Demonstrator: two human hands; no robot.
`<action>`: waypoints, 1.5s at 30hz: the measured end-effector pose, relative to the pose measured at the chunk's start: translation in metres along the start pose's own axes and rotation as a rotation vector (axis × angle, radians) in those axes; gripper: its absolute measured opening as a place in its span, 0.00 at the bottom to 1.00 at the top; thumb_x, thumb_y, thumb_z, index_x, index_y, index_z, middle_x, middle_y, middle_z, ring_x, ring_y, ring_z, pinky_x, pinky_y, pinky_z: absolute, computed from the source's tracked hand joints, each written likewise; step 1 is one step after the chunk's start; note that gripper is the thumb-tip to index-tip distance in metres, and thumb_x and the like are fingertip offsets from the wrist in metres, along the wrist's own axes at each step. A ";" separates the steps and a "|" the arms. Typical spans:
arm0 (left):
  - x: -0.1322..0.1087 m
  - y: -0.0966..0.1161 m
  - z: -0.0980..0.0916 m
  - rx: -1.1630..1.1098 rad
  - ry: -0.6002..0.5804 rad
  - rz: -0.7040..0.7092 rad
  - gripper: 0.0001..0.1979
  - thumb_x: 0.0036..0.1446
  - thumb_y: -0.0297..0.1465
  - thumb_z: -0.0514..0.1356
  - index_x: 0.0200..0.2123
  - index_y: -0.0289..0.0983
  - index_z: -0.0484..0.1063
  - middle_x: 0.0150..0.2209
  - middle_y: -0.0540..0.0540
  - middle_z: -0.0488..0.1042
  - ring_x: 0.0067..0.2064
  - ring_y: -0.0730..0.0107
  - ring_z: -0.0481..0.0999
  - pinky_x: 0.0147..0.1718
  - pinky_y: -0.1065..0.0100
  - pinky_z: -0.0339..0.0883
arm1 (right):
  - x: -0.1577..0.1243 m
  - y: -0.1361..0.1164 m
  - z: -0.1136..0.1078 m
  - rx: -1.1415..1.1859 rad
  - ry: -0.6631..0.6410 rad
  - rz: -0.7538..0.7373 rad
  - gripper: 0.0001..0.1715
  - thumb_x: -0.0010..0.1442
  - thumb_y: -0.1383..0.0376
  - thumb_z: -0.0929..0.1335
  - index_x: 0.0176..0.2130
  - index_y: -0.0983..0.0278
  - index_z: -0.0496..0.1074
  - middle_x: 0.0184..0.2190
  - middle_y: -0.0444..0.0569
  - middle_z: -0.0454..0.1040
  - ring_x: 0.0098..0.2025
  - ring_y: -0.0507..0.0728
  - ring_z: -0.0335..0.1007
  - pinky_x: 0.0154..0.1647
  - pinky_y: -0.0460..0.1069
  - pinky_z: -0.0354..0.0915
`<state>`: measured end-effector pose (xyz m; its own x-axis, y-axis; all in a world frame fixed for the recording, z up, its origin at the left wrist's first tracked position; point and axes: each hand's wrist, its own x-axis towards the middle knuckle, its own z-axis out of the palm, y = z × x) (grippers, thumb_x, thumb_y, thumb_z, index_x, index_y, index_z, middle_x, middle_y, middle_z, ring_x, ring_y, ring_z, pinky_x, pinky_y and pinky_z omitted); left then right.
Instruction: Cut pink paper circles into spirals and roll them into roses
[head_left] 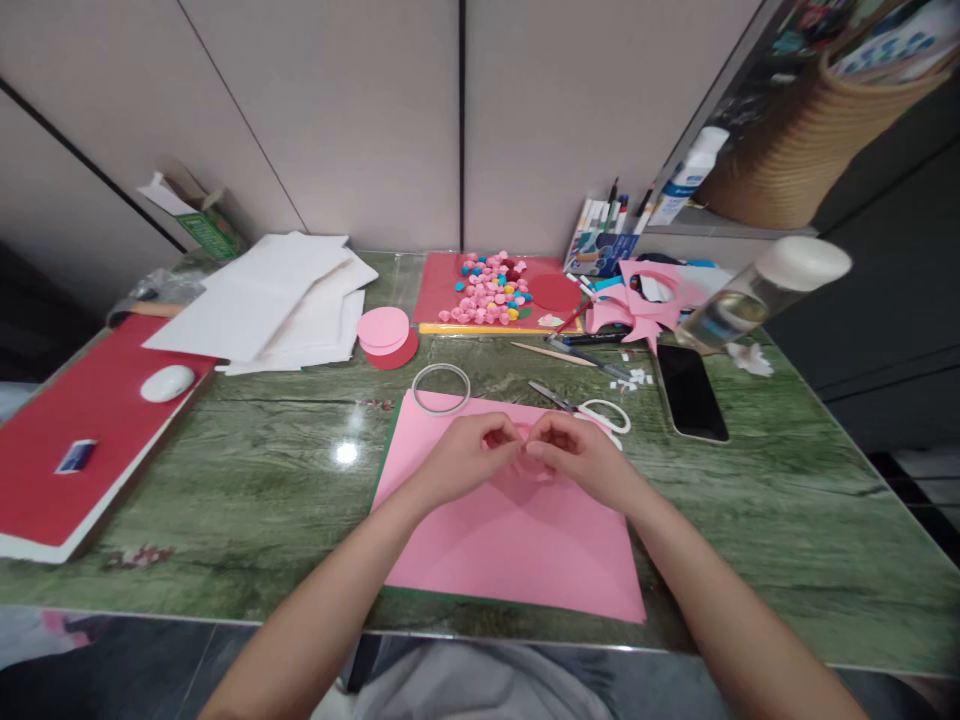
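Note:
My left hand (476,452) and my right hand (576,455) meet above a pink sheet of paper (480,545). The fingertips of both hands pinch a small curved piece of pink paper (537,470), partly hidden by the fingers; its exact shape is hard to make out against the sheet. White-handled scissors (606,412) lie just beyond my right hand. Past my left hand, a grey ring (441,390) overlaps the sheet's far edge. A green layer shows under the pink sheet's edges.
Small rolled paper pieces (491,290) lie on a red sheet at the back. Pink and red paper circles (384,332), white sheets (262,295) and a red board (52,400) are leftward. Rightward are a phone (691,393), a leaning clear bottle (750,300) and pink cut-outs (637,300).

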<state>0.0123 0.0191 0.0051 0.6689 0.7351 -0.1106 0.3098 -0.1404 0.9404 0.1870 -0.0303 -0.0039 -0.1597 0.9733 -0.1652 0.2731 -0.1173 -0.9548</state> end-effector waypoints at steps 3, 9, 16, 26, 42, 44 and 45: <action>0.000 -0.001 0.001 0.006 0.008 0.006 0.07 0.51 0.30 0.54 0.26 0.34 0.70 0.26 0.51 0.70 0.30 0.74 0.66 0.31 0.72 0.57 | 0.001 -0.001 -0.001 -0.019 0.000 0.007 0.11 0.54 0.59 0.65 0.28 0.64 0.67 0.22 0.41 0.65 0.23 0.48 0.61 0.24 0.44 0.60; 0.003 -0.005 0.001 0.016 0.059 0.060 0.09 0.54 0.33 0.53 0.29 0.35 0.70 0.30 0.49 0.71 0.33 0.73 0.67 0.33 0.71 0.59 | 0.001 -0.002 -0.004 -0.043 0.018 -0.001 0.12 0.55 0.58 0.64 0.28 0.64 0.69 0.22 0.42 0.67 0.23 0.49 0.62 0.24 0.44 0.60; 0.010 -0.021 -0.003 -0.086 0.177 -0.154 0.15 0.56 0.43 0.49 0.30 0.36 0.64 0.23 0.51 0.67 0.24 0.74 0.66 0.23 0.72 0.58 | 0.001 -0.001 -0.008 -0.036 0.049 -0.048 0.11 0.55 0.59 0.65 0.28 0.64 0.68 0.20 0.41 0.66 0.22 0.48 0.61 0.23 0.43 0.58; 0.015 -0.027 0.016 -0.879 -0.033 -0.329 0.21 0.50 0.39 0.59 0.46 0.37 0.64 0.32 0.46 0.73 0.29 0.72 0.73 0.28 0.71 0.64 | -0.003 -0.008 -0.004 0.049 -0.029 -0.003 0.13 0.56 0.58 0.64 0.28 0.65 0.69 0.20 0.42 0.66 0.22 0.48 0.61 0.23 0.44 0.58; 0.017 -0.024 -0.002 -1.102 0.294 0.031 0.24 0.44 0.21 0.63 0.45 0.42 0.66 0.37 0.50 0.74 0.39 0.72 0.75 0.39 0.69 0.64 | 0.004 -0.001 -0.022 -0.017 0.315 -0.056 0.12 0.55 0.58 0.65 0.27 0.64 0.68 0.18 0.39 0.64 0.20 0.47 0.60 0.23 0.44 0.57; 0.013 -0.020 -0.001 -1.079 0.278 0.048 0.23 0.44 0.22 0.63 0.45 0.44 0.66 0.37 0.51 0.74 0.38 0.72 0.75 0.39 0.67 0.65 | 0.004 0.002 -0.027 -0.011 0.388 -0.067 0.12 0.55 0.58 0.65 0.27 0.64 0.68 0.17 0.39 0.65 0.19 0.47 0.60 0.23 0.44 0.56; 0.012 -0.018 0.000 -1.062 0.263 0.057 0.22 0.44 0.23 0.63 0.44 0.44 0.66 0.37 0.50 0.74 0.38 0.71 0.75 0.39 0.66 0.65 | 0.004 0.003 -0.029 -0.002 0.407 -0.072 0.12 0.55 0.57 0.65 0.27 0.64 0.68 0.17 0.40 0.65 0.19 0.47 0.60 0.22 0.44 0.56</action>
<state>0.0143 0.0303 -0.0134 0.4594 0.8820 -0.1050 -0.5419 0.3720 0.7536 0.2151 -0.0209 -0.0002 0.2099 0.9776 0.0131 0.2765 -0.0465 -0.9599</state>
